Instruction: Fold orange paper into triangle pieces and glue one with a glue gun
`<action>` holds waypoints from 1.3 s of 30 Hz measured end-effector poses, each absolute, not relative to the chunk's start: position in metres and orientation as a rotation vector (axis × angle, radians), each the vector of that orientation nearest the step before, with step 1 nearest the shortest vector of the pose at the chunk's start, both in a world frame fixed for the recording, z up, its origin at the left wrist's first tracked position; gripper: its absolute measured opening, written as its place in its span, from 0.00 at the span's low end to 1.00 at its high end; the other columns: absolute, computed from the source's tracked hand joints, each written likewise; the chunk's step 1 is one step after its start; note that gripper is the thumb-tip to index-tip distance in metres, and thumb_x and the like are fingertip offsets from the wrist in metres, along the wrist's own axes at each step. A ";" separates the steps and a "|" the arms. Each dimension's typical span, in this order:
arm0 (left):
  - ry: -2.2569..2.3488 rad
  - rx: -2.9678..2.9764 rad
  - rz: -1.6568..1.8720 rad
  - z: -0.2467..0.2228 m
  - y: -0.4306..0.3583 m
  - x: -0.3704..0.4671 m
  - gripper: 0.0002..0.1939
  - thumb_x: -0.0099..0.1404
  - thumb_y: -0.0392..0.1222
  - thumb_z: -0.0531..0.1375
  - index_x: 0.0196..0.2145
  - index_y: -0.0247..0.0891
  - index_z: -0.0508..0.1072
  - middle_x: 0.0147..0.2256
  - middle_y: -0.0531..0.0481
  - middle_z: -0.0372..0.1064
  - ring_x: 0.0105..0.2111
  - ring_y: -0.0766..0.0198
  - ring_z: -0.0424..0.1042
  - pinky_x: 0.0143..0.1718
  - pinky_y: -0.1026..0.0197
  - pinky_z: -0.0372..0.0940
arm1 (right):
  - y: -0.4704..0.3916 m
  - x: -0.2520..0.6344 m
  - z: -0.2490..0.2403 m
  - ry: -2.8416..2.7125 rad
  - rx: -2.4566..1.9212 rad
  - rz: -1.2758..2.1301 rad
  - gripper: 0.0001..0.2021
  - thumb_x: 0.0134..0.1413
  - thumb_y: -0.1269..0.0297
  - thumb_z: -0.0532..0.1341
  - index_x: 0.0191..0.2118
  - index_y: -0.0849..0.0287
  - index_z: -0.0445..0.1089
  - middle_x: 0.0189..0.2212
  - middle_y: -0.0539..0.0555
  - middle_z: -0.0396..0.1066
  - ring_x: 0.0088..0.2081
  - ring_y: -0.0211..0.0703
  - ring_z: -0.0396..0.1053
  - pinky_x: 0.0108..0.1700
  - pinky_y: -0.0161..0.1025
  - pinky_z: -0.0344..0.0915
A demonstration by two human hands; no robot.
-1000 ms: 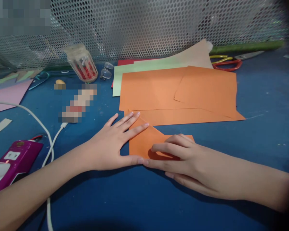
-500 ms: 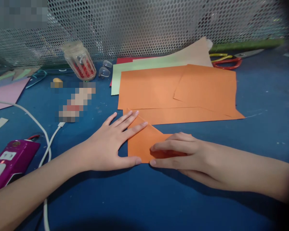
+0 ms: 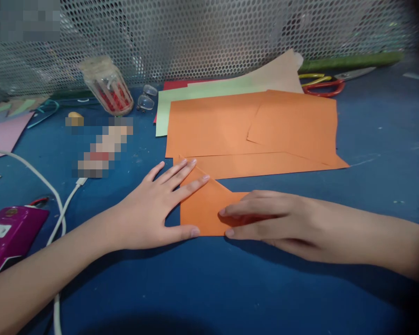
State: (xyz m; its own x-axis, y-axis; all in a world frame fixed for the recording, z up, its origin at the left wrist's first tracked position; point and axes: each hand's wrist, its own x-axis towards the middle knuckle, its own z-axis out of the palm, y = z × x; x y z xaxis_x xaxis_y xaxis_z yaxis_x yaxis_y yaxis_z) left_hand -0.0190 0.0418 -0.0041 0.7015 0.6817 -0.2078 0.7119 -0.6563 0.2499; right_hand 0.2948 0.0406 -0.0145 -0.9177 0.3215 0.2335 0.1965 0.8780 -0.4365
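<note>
Your left hand (image 3: 139, 214), spread open, and partly open right hand (image 3: 289, 223) touch the folded orange paper sheet (image 3: 204, 204): likely light, easily creased, best held near its edges.

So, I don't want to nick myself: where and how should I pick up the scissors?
I'd pinch the red handle from above, coming in from the near right. The scissors appear to lie flat, blades pointing right, away from that loop, while the beige sheet crowds the left.
</note>
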 end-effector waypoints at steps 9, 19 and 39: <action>1.087 2.615 -0.130 -0.006 0.044 -0.019 0.45 0.79 0.75 0.52 0.82 0.53 0.48 0.81 0.41 0.28 0.81 0.39 0.34 0.76 0.22 0.36 | 0.045 0.300 -0.018 -2.732 -0.411 0.732 0.22 0.79 0.71 0.54 0.61 0.49 0.82 0.64 0.59 0.78 0.65 0.42 0.75 0.64 0.41 0.72; 1.061 2.633 -0.107 -0.006 0.042 -0.020 0.42 0.80 0.71 0.55 0.82 0.55 0.50 0.81 0.39 0.30 0.81 0.36 0.37 0.76 0.21 0.37 | 0.053 0.303 -0.024 -2.835 -0.247 0.527 0.25 0.77 0.76 0.50 0.66 0.53 0.77 0.68 0.56 0.75 0.72 0.39 0.68 0.74 0.44 0.62; 1.061 2.660 -0.030 -0.011 0.043 -0.024 0.41 0.80 0.73 0.53 0.81 0.57 0.52 0.82 0.40 0.33 0.81 0.33 0.41 0.76 0.21 0.39 | 0.037 0.352 -0.025 -2.804 -0.539 0.465 0.24 0.75 0.69 0.59 0.68 0.38 0.75 0.74 0.50 0.65 0.76 0.51 0.57 0.79 0.64 0.50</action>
State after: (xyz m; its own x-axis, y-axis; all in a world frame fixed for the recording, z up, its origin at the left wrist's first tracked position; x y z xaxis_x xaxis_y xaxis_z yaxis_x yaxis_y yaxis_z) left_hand -0.0244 0.0428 -0.0106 0.7305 0.6722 -0.1204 0.6778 -0.6924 0.2472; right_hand 0.3515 0.0370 -0.0245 -0.9010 0.3949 0.1798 0.3158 0.8810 -0.3524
